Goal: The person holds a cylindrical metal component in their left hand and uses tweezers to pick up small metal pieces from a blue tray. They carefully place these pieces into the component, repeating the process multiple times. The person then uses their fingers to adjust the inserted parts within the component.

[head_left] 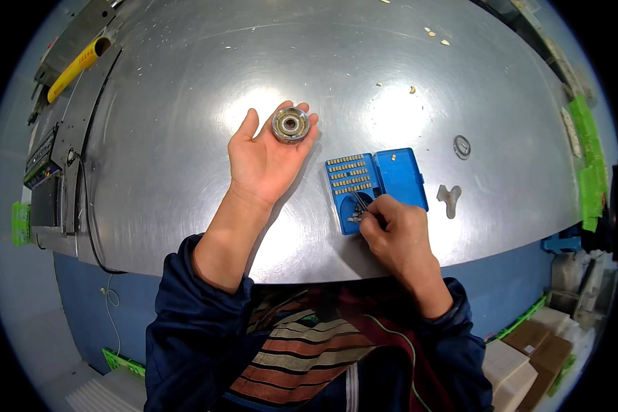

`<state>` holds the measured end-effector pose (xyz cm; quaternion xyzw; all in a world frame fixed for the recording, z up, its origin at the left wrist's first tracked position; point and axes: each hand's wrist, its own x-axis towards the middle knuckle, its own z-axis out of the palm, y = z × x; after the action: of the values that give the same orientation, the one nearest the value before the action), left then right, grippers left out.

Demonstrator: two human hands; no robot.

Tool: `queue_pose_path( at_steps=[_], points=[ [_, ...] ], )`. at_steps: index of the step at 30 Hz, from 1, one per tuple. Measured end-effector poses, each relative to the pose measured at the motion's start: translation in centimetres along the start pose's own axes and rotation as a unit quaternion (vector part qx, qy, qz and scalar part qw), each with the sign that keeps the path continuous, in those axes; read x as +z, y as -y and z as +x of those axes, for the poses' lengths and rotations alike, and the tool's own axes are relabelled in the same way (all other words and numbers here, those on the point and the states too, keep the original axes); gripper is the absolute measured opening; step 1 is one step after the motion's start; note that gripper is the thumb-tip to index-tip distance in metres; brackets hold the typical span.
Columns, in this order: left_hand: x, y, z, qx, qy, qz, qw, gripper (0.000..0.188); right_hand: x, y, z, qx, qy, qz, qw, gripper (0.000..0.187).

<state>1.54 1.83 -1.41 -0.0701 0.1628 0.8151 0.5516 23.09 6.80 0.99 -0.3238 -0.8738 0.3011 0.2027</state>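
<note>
My left hand [261,158] lies palm up with its thumb stretched out. On its fingers rests a round metal part [290,124] like a bearing, with a dark centre hole and brass-coloured bits around it. My right hand [399,233] is closed over a blue plastic case [333,196]. Between its thumb and fingers are slim metal tweezers [361,201], their tips down in the round compartment. Small grey metal pieces [355,218] lie in that compartment, partly hidden by the hand. Above it, rows of little brass-coloured pieces [348,174] fill the case's slots.
The case's open lid [399,180] holds one small brass-coloured piece. A grey metal ring [462,147] and a flat forked metal piece [449,200] lie to the right on the steel table [199,103]. Small chips [429,32] are scattered farther back. A black cable [86,220] hangs at the left.
</note>
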Motion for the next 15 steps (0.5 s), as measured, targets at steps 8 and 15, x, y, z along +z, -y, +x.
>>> queue_pose_path(
  at_steps=[8,15],
  points=[
    [-0.01,0.03,0.00,0.000,0.001,0.001,1.000,0.050,0.21,-0.04,-0.11,-0.016,-0.012,-0.012,1.000,0.013],
    [-0.15,-0.01,0.01,0.000,0.004,-0.004,1.000,0.049,0.25,-0.04,-0.06,-0.013,-0.009,-0.012,1.000,0.013]
  ],
)
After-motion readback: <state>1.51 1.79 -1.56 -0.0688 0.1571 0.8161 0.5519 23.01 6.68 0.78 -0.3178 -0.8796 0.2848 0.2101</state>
